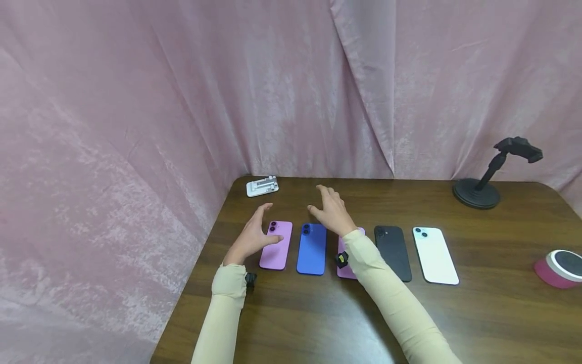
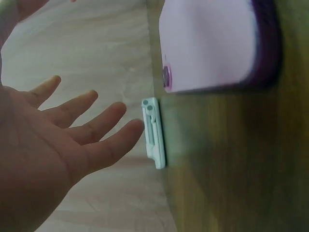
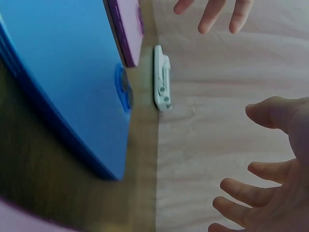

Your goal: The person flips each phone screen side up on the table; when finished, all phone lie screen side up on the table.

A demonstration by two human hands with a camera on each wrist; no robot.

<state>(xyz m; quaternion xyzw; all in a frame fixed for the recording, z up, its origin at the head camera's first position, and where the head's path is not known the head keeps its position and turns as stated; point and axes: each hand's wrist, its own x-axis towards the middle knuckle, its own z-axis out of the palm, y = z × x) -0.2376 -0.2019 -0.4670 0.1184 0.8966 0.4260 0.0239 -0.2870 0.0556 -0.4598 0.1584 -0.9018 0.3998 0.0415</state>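
Left hand (image 1: pixel 250 240) is hovering left of lower centre in the head view, fingers and thumb spreading apart; a black wrist unit (image 1: pixel 250 279) is sitting by its pale sleeve (image 1: pixel 226 303). White folding stand (image 1: pixel 262 188) is lying just above it in frame, near the table's back left corner. Lilac phone (image 1: pixel 278 255) is lying back up, lower centre-left; the left thumb is overlapping it from this angle, contact can't be told. Blue phone (image 1: pixel 311 251) is lying back up just right of that, lower centre. Right hand (image 1: pixel 334 215) is hanging up and right of the blue phone in frame, fingers and thumb also standing apart; its wrist unit (image 1: pixel 342 259) is showing a yellow mark, too small to read. Second lilac phone (image 1: pixel 347 273) is lying partly hidden by the right arm. Black phone (image 1: pixel 393 253) and white phone (image 1: pixel 435 255) are lying next in the row, right of centre. Any lettering on the phone backs is too small to read. Dark stand (image 1: pixel 476 193) is standing upper right on the table; pink-and-white round object (image 1: pixel 551 274) is sitting at the lower right edge.

Surface: brown wood-grain table (image 1: pixel 291 318), glare showing bottom centre. Room: pink curtain (image 1: pixel 291 91) is hanging in folds behind and down the left.
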